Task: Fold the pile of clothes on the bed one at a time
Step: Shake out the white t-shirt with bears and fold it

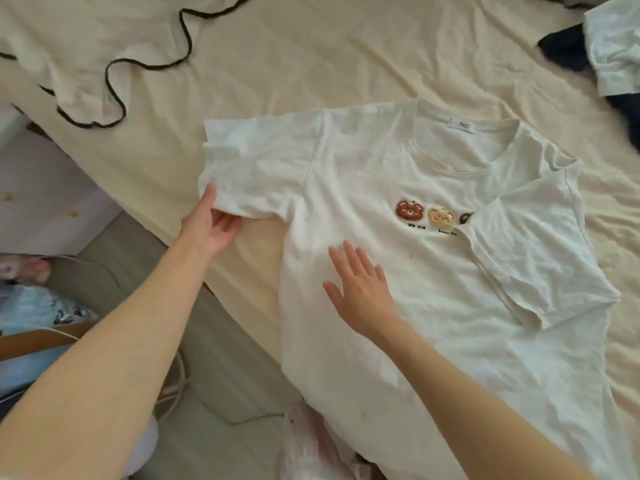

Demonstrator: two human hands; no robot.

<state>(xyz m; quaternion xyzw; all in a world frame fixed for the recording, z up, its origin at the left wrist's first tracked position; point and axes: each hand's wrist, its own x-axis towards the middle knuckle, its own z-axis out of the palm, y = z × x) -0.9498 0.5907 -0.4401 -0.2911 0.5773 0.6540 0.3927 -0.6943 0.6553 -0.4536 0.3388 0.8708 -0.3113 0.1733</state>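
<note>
Risk: dragging the sleeve [242, 174] across too fast, bunching the shirt [398, 271] and skewing the fold; slack under the flat palm would let the body slide. Left hand [211, 226] pinching the sleeve hem at the shirt's left edge. Right hand [360, 289] open, fingers spread, pressing mid-shirt. Shirt face up on the bed [311, 46], right sleeve already folded in.

A bed [311, 57] covered in a wrinkled cream sheet fills most of the view, lit by soft, even light. At its upper left lies cream bedding with a dark wavy trim [114, 64]. Beside the bed at left, a pale grey-green floor [221, 386] shows, crossed by a white cable [176, 386].
</note>
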